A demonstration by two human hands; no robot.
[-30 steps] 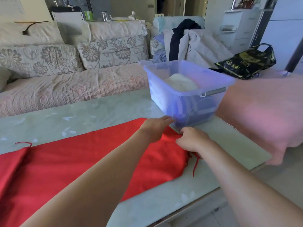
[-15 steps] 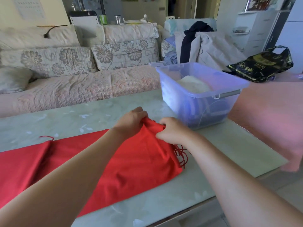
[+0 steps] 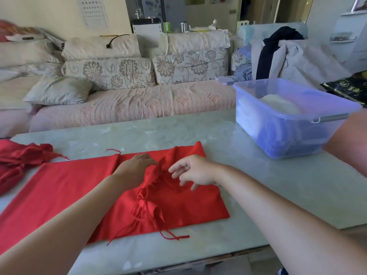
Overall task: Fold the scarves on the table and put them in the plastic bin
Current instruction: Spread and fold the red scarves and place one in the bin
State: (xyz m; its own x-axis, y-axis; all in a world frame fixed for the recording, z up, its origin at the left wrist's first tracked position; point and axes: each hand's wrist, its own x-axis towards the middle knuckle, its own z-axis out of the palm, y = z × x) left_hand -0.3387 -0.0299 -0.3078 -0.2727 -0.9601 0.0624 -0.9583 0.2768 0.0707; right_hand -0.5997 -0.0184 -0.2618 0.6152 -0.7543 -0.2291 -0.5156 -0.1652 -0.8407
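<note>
Left hand point(image 3: 137, 168) rests on the red scarf point(image 3: 178, 203), its fingertips against a raised crease beside the fringe point(image 3: 151, 213). I cannot tell whether they pinch the cloth or merely press it. Right hand point(image 3: 195, 171) hovers just above the cloth at its 3 o'clock, fingers spread and loose, holding nothing.

The scarf lies along the near half of the worktop point(image 3: 198, 132), its right end doubled over so the fringe straggles across the top layer. A red bundle point(image 3: 19, 157) sits at 9 o'clock; it may be the scarf's far end or a second scarf. The bin point(image 3: 258, 120) stands at 2 o'clock, well apart, with a pale thing point(image 3: 278, 104) already inside.

The fold looks laid but untidy. To do it well, I would flatten that crease outward with open palms and comb the fringe straight so no strand trails past the near edge. I would then line up the long edges of both layers before folding again. The cloth looks thin and likely to slide on the smooth top, so press rather than drag.
</note>
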